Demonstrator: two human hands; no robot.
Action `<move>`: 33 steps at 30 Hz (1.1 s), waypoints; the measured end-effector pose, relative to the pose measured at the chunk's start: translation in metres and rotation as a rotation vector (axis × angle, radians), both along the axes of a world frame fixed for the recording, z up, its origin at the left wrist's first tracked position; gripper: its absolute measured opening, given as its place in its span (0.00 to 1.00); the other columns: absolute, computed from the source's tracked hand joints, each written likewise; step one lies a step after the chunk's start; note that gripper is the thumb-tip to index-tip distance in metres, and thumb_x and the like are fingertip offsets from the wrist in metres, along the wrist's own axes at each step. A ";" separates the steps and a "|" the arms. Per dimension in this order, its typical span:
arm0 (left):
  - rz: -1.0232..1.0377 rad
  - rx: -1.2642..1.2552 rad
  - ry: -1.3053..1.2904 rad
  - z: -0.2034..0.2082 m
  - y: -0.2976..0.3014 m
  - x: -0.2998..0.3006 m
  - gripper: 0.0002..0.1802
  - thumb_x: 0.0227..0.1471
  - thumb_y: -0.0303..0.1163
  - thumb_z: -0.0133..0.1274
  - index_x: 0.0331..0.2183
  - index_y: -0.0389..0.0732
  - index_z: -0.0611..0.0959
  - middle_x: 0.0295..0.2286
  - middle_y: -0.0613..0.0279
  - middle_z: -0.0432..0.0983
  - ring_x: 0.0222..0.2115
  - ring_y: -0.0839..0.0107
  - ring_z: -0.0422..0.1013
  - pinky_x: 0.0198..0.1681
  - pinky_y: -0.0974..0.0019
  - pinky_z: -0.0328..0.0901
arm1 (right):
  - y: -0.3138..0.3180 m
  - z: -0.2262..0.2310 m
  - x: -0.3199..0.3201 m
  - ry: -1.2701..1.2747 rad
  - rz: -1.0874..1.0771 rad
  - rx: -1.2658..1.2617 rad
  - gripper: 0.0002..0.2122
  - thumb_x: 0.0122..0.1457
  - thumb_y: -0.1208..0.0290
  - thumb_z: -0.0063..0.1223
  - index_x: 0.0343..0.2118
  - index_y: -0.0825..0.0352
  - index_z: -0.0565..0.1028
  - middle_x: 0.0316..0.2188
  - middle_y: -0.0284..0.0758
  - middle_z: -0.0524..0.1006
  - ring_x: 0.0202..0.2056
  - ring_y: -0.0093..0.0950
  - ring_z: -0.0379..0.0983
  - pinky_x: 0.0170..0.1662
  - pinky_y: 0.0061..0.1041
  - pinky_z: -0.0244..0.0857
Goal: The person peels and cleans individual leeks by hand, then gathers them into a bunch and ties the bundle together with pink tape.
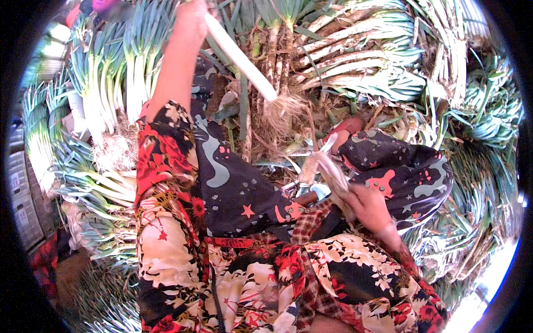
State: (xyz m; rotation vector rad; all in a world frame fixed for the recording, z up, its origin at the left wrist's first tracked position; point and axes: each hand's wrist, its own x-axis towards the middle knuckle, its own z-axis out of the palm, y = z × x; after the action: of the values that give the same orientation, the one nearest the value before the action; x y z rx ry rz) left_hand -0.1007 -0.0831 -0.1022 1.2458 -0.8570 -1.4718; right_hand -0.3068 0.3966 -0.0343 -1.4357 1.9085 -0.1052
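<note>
At top centre, left hand [192, 15] near slim white onion stalk [241, 55], fingers unclear; right hand [370, 208] pinching limp pale husks [331, 173]; best handle stalk gently.

left hand [193, 11]: partly cut off up top
right hand [367, 206]: kinda blurry
pale strips [333, 173]: smeared, ends hidden in the fist
pink thing [103, 5]: cropped, can't tell what
</note>
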 end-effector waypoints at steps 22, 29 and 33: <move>-0.087 -0.574 -1.452 0.005 -0.055 0.255 0.35 0.47 0.46 0.48 0.51 0.33 0.62 0.37 0.41 0.71 0.32 0.56 0.71 0.40 0.60 0.63 | -0.245 -0.184 0.083 -0.119 -0.247 -0.328 0.18 0.51 0.55 0.46 0.23 0.68 0.75 0.20 0.48 0.73 0.24 0.44 0.71 0.30 0.37 0.66; -0.309 0.051 -1.742 -0.171 0.011 0.454 0.19 0.42 0.28 0.48 0.41 0.42 0.76 0.35 0.43 0.72 0.39 0.51 0.69 0.42 0.57 0.63 | -0.209 -0.219 0.157 0.124 0.320 0.185 0.22 0.47 0.49 0.49 0.25 0.69 0.74 0.25 0.44 0.75 0.29 0.41 0.73 0.31 0.37 0.66; -0.195 -0.049 -1.655 -0.164 0.034 0.434 0.15 0.43 0.30 0.46 0.36 0.39 0.79 0.27 0.45 0.75 0.29 0.53 0.72 0.34 0.59 0.66 | -0.202 -0.223 0.147 0.126 0.121 0.173 0.22 0.43 0.51 0.53 0.25 0.72 0.69 0.24 0.47 0.74 0.28 0.43 0.72 0.32 0.39 0.66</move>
State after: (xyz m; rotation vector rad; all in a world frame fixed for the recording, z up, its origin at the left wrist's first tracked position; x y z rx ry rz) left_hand 0.3333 -0.0495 -0.2662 2.3113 -2.0271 -0.2018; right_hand -0.1602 0.1943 -0.2570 -1.4644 1.8749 0.2078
